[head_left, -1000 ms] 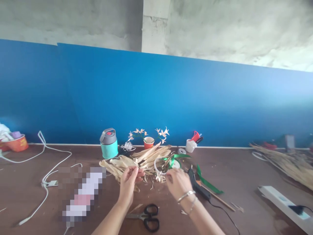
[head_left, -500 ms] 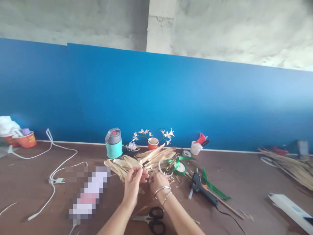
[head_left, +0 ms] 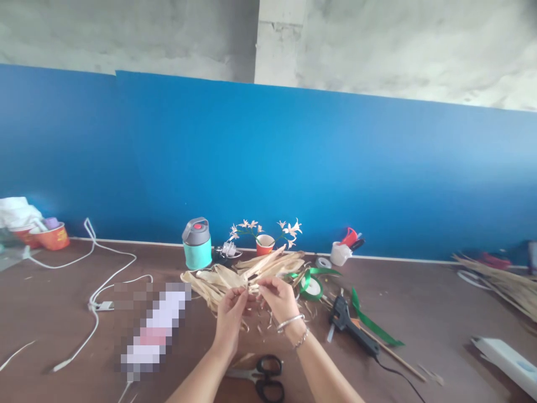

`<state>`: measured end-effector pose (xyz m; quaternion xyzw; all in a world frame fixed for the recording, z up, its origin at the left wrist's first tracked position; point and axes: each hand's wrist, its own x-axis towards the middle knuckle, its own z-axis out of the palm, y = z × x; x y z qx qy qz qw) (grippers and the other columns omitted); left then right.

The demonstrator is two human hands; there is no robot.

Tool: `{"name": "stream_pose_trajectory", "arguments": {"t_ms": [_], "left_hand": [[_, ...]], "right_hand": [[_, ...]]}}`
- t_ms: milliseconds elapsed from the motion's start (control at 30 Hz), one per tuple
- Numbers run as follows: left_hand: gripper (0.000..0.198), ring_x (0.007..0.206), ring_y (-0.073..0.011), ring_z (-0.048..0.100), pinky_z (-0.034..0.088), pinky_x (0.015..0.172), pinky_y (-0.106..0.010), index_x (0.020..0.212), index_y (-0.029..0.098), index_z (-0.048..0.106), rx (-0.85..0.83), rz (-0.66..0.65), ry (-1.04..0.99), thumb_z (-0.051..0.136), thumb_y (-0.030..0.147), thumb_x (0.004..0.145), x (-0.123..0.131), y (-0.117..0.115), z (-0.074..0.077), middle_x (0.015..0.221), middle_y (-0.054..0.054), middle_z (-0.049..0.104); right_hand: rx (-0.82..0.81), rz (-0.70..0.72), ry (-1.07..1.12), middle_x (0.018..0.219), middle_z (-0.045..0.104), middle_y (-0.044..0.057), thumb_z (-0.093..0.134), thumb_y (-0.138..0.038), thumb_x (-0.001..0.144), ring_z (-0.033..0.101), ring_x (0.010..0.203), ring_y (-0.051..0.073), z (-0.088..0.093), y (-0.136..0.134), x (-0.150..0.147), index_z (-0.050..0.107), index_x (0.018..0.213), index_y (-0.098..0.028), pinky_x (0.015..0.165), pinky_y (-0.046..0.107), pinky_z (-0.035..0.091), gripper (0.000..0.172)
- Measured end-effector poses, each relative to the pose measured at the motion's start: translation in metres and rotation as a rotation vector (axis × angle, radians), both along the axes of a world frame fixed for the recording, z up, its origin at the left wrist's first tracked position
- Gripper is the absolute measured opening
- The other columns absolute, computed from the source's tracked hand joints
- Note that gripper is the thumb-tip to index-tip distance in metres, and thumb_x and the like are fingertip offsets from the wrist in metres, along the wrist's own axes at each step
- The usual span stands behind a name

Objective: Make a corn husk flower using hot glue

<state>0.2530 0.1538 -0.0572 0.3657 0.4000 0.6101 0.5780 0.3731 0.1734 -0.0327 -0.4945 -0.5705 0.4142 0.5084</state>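
Fingers (head_left: 240, 295) of the left hand (head_left: 229, 316) and the right hand (head_left: 281, 302) are pinched together on a thin husk strip (head_left: 253, 289). The strip is held between both hands at the near edge of the husk pile (head_left: 218, 278). A light, even pinch close to the strip's ends should guard against tearing. Scissors (head_left: 262, 378) lie nearer. A glue gun (head_left: 350, 324) and ribbon roll (head_left: 311, 287) lie to the right. The brown surface (head_left: 419, 313) ends at a far blue wall panel (head_left: 293, 168).
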Motion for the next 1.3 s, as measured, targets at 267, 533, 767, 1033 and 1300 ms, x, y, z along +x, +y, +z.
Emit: {"name": "stream_pose_trajectory", "arguments": {"t_ms": [267,533,767,1033,1300], "left_hand": [[0.034,0.062,-0.0182,0.064,0.045,0.051,-0.022,0.078,0.014,0.053,-0.018,-0.019,0.03,0.066,0.045,0.071,0.002,-0.002,0.002,0.067,-0.004,0.066],[0.032,0.058,-0.0169,0.063,0.043,0.048,-0.021,0.076,0.014,0.053,-0.018,-0.067,0.007,0.067,0.042,0.071,0.002,-0.001,-0.003,0.064,-0.003,0.065],[0.032,0.055,-0.016,0.062,0.042,0.048,-0.021,0.074,0.015,0.054,-0.036,-0.064,0.004,0.068,0.043,0.069,0.003,-0.003,0.001,0.06,-0.001,0.063],[0.033,0.054,-0.0155,0.061,0.041,0.048,-0.021,0.072,0.015,0.054,-0.029,-0.063,0.004,0.068,0.045,0.069,0.002,-0.002,0.001,0.06,-0.001,0.063],[0.032,0.055,-0.015,0.061,0.04,0.048,-0.02,0.075,0.014,0.053,-0.018,-0.069,-0.005,0.066,0.043,0.072,0.001,-0.002,-0.001,0.063,-0.003,0.064]], "right_hand": [[0.404,-0.046,-0.122,0.078,0.065,0.004,0.054,-0.016,0.076,0.061,0.077,0.016,0.0,-0.008,-0.004,0.063,0.074,-0.018,0.068,0.027,0.05,0.01],[0.386,-0.112,-0.123,0.075,0.065,0.003,0.054,-0.019,0.077,0.061,0.07,0.015,-0.003,-0.011,-0.006,0.06,0.076,-0.018,0.065,0.025,0.051,0.006],[0.405,-0.133,-0.151,0.075,0.065,0.003,0.053,-0.017,0.077,0.061,0.07,0.015,-0.004,-0.011,-0.006,0.06,0.075,-0.018,0.065,0.025,0.05,0.007],[0.312,-0.135,-0.081,0.071,0.063,0.003,0.056,-0.022,0.075,0.06,0.065,0.015,-0.004,-0.011,-0.009,0.058,0.077,-0.017,0.06,0.024,0.05,0.006],[0.237,-0.114,0.05,0.072,0.058,0.002,0.057,-0.022,0.072,0.057,0.064,0.013,-0.003,-0.008,-0.011,0.053,0.08,-0.016,0.058,0.023,0.048,0.011]]}}
